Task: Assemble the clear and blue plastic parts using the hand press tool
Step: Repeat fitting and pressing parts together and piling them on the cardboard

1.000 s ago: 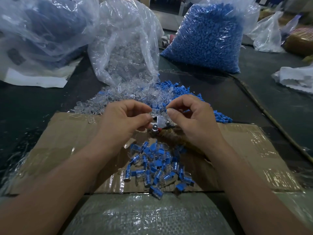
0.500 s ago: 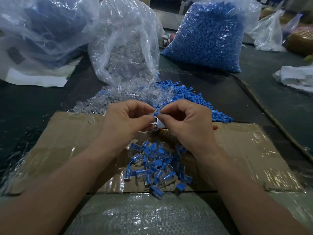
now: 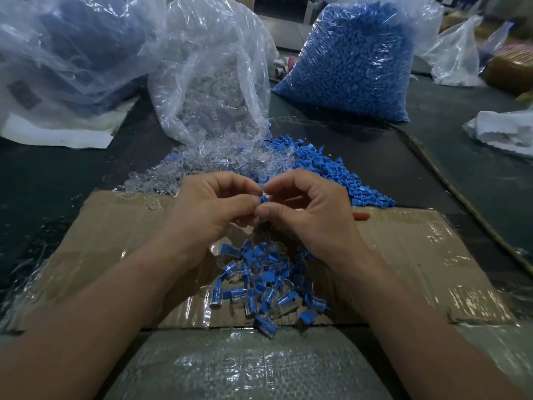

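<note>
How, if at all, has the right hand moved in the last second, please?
Yes: the right hand has shifted left across the cardboard, closing on the left hand.

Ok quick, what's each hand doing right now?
Left hand: fingers curled, pinching the small blue piece.
Right hand: fingers curled, pinching that same piece from the other side.

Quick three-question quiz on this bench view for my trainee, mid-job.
1. True or false: the bag of blue parts stands right of the bag of clear parts.
2. The assembled pieces mostly lie on: A the cardboard, B a tray, C a cloth.
3. What do the left hand and right hand pinch between them?
Key: 1 true; 2 A; 3 a small blue and clear piece.
</note>
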The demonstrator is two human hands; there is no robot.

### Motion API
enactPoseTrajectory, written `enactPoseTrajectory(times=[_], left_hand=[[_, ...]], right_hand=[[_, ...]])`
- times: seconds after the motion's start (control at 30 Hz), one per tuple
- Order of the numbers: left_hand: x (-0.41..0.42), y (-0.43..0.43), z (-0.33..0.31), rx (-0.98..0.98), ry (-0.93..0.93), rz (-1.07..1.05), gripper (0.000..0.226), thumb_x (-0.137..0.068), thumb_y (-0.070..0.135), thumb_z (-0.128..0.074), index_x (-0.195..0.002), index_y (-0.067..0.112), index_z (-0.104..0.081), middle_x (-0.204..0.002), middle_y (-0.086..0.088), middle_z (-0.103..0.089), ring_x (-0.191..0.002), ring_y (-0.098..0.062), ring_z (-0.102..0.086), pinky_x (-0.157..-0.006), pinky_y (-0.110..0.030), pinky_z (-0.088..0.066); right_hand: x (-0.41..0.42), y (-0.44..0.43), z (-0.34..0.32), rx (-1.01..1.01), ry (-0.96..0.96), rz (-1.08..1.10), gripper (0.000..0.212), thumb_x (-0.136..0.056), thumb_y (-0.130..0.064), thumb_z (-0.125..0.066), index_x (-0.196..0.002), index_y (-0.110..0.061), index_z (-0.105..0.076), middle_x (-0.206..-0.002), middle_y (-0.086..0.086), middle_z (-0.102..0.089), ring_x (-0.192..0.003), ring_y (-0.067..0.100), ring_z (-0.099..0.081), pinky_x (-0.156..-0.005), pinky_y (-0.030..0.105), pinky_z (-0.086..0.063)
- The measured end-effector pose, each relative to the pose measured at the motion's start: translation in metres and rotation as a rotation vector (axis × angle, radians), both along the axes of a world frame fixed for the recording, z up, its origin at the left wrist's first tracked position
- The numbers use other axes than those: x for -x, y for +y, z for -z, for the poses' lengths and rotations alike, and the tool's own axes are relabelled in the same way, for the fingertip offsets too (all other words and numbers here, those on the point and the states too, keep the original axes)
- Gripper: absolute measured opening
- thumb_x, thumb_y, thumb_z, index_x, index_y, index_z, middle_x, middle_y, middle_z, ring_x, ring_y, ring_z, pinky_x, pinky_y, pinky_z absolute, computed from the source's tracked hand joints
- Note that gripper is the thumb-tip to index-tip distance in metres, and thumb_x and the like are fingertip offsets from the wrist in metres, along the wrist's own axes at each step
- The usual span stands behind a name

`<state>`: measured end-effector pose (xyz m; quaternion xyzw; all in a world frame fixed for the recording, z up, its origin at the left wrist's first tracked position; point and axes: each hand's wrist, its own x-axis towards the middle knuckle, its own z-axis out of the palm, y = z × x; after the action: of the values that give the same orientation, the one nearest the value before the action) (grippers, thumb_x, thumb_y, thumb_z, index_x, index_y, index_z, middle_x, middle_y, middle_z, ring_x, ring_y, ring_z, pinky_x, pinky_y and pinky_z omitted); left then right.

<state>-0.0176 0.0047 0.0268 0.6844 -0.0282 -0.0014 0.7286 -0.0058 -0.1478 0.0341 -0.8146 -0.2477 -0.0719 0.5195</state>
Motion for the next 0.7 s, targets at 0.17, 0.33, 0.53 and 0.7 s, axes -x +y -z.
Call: enactPoseTrajectory(times=[0.17, 0.33, 0.53, 0.7], left_hand=[[-0.0008, 0.0021, -0.0017, 0.082, 0.060, 0.026, 0.006, -0.054, 0.014, -0.068, -0.059, 0.017, -0.070, -0.057, -0.006, -0.065, -0.048, -0.014, -0.061, -0.047, -0.018, -0.050], [-0.0011, 0.0023, -0.0013, 0.079, 0.115, 0.049, 0.008, -0.051, 0.014, -0.069, -0.059, 0.016, -0.070, -0.057, -0.009, -0.065, -0.047, -0.015, -0.061, -0.046, -0.024, -0.051], [-0.0011, 0.0055, -0.0016, 0.133, 0.129, 0.107, 0.008, -0.056, 0.010, -0.065, -0.062, 0.012, -0.070, -0.060, -0.012, -0.066, -0.049, -0.017, -0.063, -0.047, -0.025, -0.052], [-0.0011, 0.0036, -0.0014, 0.118, 0.105, 0.074, 0.008, -0.054, 0.011, -0.068, -0.062, 0.012, -0.070, -0.061, -0.012, -0.068, -0.051, -0.018, -0.064, -0.050, -0.023, -0.055]], right_hand=[[-0.0018, -0.0025, 0.0036, -0.081, 0.017, -0.084, 0.030, -0.071, -0.003, -0.073, -0.092, -0.023, -0.066, -0.086, -0.006, -0.068, -0.080, 0.008, -0.067, -0.077, 0.023, -0.054], [-0.0048, -0.0041, 0.0053, -0.024, -0.037, -0.085, 0.027, -0.070, -0.004, -0.073, -0.091, -0.021, -0.065, -0.084, -0.011, -0.065, -0.079, 0.003, -0.064, -0.076, 0.019, -0.053], [-0.0053, -0.0072, 0.0061, -0.043, -0.073, -0.086, 0.025, -0.070, -0.005, -0.073, -0.085, -0.023, -0.064, -0.080, -0.014, -0.064, -0.076, 0.001, -0.064, -0.071, 0.015, -0.051], [-0.0069, -0.0086, 0.0066, -0.001, -0.078, -0.075, 0.024, -0.072, -0.007, -0.073, -0.093, -0.018, -0.067, -0.082, -0.010, -0.067, -0.078, 0.004, -0.066, -0.074, 0.022, -0.054]])
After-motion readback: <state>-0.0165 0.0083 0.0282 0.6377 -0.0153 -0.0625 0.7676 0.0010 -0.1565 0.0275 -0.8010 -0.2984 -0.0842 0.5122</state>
